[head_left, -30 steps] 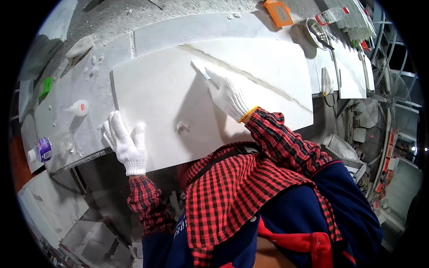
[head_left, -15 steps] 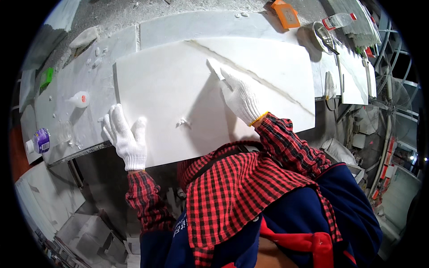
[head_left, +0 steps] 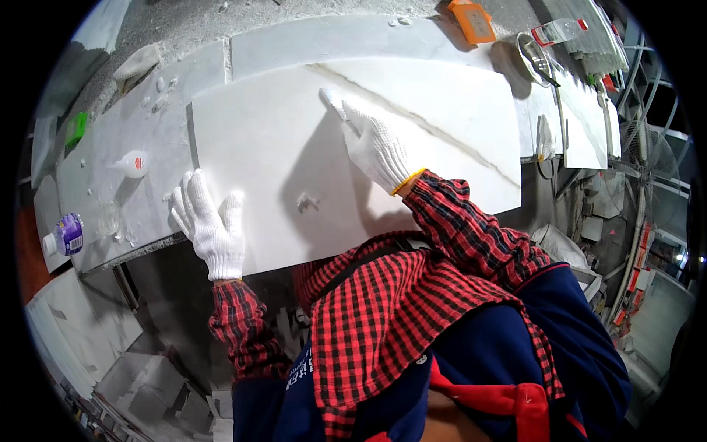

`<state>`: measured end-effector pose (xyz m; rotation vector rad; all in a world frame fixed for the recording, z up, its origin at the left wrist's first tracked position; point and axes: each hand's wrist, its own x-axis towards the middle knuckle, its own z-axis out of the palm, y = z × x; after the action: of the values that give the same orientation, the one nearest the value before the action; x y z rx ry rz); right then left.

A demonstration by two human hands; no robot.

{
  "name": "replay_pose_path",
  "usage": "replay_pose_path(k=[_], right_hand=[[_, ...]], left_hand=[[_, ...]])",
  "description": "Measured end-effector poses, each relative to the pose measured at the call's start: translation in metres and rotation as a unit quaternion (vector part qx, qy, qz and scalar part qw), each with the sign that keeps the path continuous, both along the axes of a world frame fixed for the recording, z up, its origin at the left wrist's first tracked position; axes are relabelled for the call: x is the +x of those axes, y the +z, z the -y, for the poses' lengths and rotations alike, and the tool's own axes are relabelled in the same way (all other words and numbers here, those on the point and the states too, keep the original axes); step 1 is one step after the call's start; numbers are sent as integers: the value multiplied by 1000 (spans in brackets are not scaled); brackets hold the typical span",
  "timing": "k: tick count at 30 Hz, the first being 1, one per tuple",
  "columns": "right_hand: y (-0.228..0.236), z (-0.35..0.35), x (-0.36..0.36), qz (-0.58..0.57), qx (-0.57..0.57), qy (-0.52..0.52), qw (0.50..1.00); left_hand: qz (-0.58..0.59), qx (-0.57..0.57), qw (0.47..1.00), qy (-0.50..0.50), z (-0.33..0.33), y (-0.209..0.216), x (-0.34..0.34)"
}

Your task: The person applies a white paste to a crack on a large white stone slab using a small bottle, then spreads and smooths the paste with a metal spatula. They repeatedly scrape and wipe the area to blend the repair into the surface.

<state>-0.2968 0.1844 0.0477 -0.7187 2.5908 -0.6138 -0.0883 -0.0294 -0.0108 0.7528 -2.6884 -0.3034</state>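
Observation:
A large white slab point(head_left: 250, 147) with a grey-brown vein lies in front of me. My left hand point(head_left: 211, 228), in a white knit glove, rests with fingers spread over the slab's lower left corner. Over the upper middle of the slab is my right hand point(head_left: 379, 144), gloved in white with a yellow cuff edge. Its fingers are closed on a slim, pale flat piece point(head_left: 333, 102), whose kind I cannot make out. White crumbs point(head_left: 308, 200) sit on the slab between my hands.
Left of the slab stand a small white squeeze bottle point(head_left: 133, 164) and a purple-labelled bottle point(head_left: 69, 234). A green block point(head_left: 76, 129) lies farther left. At the far right are an orange box point(head_left: 471, 22), a metal bowl point(head_left: 532, 59) and a clear plastic bottle point(head_left: 560, 32).
My right hand has slid left and slightly away from me across the slab, carrying the pale piece. My left hand stays at the slab's left corner.

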Motion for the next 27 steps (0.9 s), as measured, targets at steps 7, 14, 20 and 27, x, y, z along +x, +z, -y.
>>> replay_pose_path(k=[7,14,20,27], right_hand=[[-22,-21,0,-170,-150,9,974],[-25,-7,0,-191,-122,46,973],[-20,-11,5,-116,-69,-2,991],[-17,-10,-1,-127,-73,19,989]], left_hand=[[-6,-14,1000,-7,-1,0,-1],[-10,-3,1000,-5,1,0,-1],[4,0,1000,-2,0,4,-3],[-11,3,1000,-4,1,-2,0]])
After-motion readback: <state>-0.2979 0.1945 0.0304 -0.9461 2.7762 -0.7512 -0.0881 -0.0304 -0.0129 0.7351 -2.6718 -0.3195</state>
